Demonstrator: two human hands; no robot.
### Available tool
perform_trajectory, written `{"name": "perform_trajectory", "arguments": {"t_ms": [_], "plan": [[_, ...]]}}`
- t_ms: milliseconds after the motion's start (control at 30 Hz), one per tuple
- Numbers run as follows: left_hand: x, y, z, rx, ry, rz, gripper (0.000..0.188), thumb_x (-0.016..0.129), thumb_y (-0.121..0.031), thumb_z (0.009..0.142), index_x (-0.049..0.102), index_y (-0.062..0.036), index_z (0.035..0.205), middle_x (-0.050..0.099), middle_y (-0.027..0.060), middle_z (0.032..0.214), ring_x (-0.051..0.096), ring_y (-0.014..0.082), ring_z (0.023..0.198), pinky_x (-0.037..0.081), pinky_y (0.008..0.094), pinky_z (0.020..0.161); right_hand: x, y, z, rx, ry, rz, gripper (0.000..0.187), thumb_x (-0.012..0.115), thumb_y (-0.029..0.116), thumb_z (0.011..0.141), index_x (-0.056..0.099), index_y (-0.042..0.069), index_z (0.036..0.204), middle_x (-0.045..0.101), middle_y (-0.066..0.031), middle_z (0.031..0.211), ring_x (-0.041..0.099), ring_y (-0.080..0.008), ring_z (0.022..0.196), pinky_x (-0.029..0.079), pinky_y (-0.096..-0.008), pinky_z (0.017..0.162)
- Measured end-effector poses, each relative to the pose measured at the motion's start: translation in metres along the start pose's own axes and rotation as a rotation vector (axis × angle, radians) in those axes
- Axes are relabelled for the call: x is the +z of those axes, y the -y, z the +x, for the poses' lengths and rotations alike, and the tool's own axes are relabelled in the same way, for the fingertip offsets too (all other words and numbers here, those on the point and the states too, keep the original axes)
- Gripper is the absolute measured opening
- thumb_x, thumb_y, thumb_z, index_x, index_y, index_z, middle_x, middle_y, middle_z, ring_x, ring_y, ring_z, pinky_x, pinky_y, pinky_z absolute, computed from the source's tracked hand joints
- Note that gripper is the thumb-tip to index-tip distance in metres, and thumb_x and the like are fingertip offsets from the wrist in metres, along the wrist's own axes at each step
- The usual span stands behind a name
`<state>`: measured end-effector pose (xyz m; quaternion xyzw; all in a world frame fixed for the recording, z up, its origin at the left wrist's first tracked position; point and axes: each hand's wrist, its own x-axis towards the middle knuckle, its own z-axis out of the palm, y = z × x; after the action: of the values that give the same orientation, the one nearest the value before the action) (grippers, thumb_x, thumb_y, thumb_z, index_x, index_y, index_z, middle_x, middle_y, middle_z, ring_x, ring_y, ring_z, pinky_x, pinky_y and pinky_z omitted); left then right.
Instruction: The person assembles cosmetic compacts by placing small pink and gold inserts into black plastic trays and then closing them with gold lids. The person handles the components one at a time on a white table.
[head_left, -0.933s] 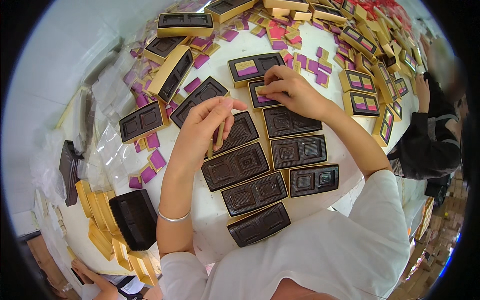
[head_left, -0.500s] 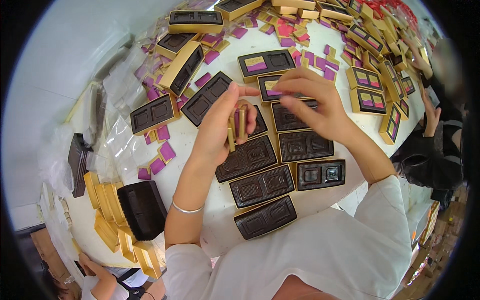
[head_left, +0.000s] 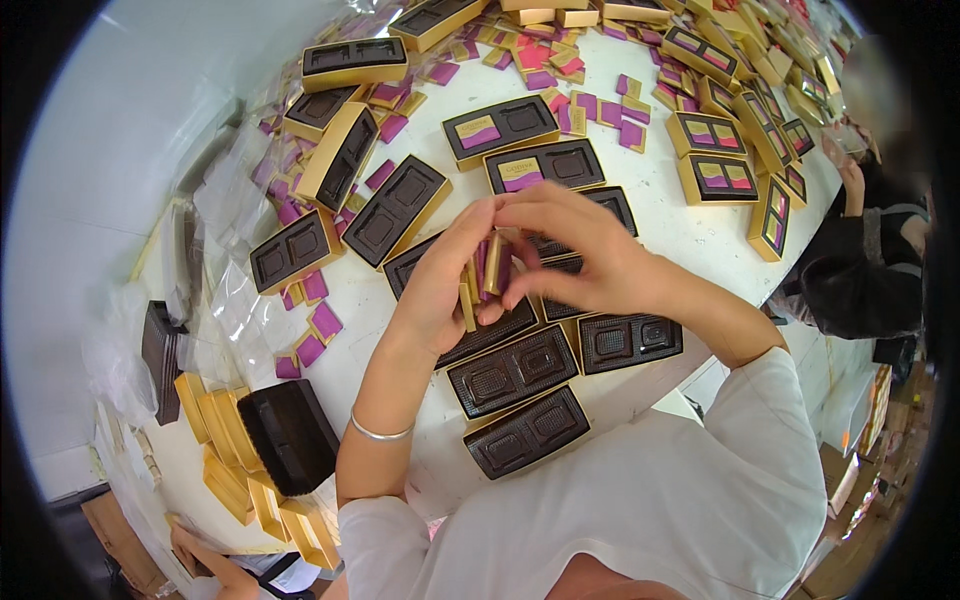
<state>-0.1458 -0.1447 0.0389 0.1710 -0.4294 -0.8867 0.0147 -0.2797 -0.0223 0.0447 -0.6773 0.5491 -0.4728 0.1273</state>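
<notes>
My left hand [head_left: 447, 272] is curled round several flat gold-and-purple wrapped chocolates [head_left: 470, 296], held on edge in a small stack. My right hand [head_left: 585, 250] arches over from the right, its thumb and fingers closing on the chocolate [head_left: 494, 264] at the stack's right side. Just beyond the hands lie two gold boxes with dark trays, an upper box [head_left: 528, 119] and a lower box [head_left: 576, 165], each with one wrapped chocolate in its left hollow. Under and nearer than my hands are several boxes with bare dark trays [head_left: 512, 370], some partly hidden by my hands.
Loose wrapped chocolates [head_left: 325, 320] and tilted boxes [head_left: 397, 208] lie to the left. Filled boxes [head_left: 718, 178] sit at the right. Gold box sleeves [head_left: 225, 420] and a dark tray stack [head_left: 288, 436] stand at the near left. Other people [head_left: 865, 270] are at both edges.
My right hand has come down and left from the second box to the chocolates in my left hand. That box's chocolate now shows uncovered. The whole view has shifted slightly.
</notes>
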Motion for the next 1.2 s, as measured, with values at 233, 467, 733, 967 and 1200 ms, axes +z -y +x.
{"name": "perform_trajectory", "arguments": {"t_ms": [233,467,733,967,1200], "plan": [[0.012,0.001,-0.003,0.093,-0.06,0.241,0.053,0.031,-0.051,0.095,0.048,-0.0051,0.114,0.057,0.0049,0.081,0.055,0.0078,0.055,0.037,0.0173,0.036,0.007,0.01,-0.004,-0.022,-0.079,-0.164,0.042,0.073,0.017,0.072,0.054,0.003,0.107,0.058,-0.0109,0.106,0.057,-0.0257,0.09,0.044,-0.0357,0.081],[0.005,0.001,-0.005,0.005,0.028,0.136,0.021,0.056,-0.023,0.088,0.057,-0.0032,0.095,0.06,0.0065,0.08,0.052,0.0067,0.054,0.032,0.0164,0.035,-0.002,0.001,-0.024,0.247,-0.32,0.583,0.04,0.069,0.01,0.077,0.054,0.0,0.113,0.058,-0.0115,0.107,0.056,-0.0211,0.1,0.043,-0.0341,0.09],[0.02,0.003,-0.006,0.013,-0.096,0.231,0.021,0.063,-0.024,0.085,0.059,-0.0039,0.09,0.058,0.0011,0.076,0.046,0.0027,0.055,0.033,0.0153,0.039,0.0,0.001,-0.041,0.181,-0.221,0.437,0.038,0.07,0.008,0.077,0.055,-0.001,0.11,0.06,-0.0123,0.101,0.058,-0.0215,0.092,0.046,-0.0329,0.082],[0.008,0.009,0.0,-0.004,-0.116,0.237,0.018,0.065,-0.02,0.082,0.059,-0.0034,0.083,0.051,-0.0021,0.063,0.041,0.0016,0.048,0.029,0.0163,0.038,-0.005,0.008,-0.037,0.071,-0.168,-0.139,0.034,0.067,0.004,0.076,0.057,-0.004,0.107,0.055,-0.0159,0.109,0.057,-0.0265,0.096,0.047,-0.0356,0.081],[0.006,0.013,0.001,-0.004,-0.145,0.341,0.023,0.062,-0.025,0.086,0.062,-0.0032,0.091,0.05,-0.0028,0.065,0.041,0.0014,0.051,0.029,0.0159,0.039,-0.005,0.001,-0.034,-0.021,-0.111,-0.319,0.036,0.071,0.003,0.068,0.058,-0.002,0.102,0.056,-0.0164,0.103,0.056,-0.0328,0.092,0.048,-0.0382,0.078]]}}
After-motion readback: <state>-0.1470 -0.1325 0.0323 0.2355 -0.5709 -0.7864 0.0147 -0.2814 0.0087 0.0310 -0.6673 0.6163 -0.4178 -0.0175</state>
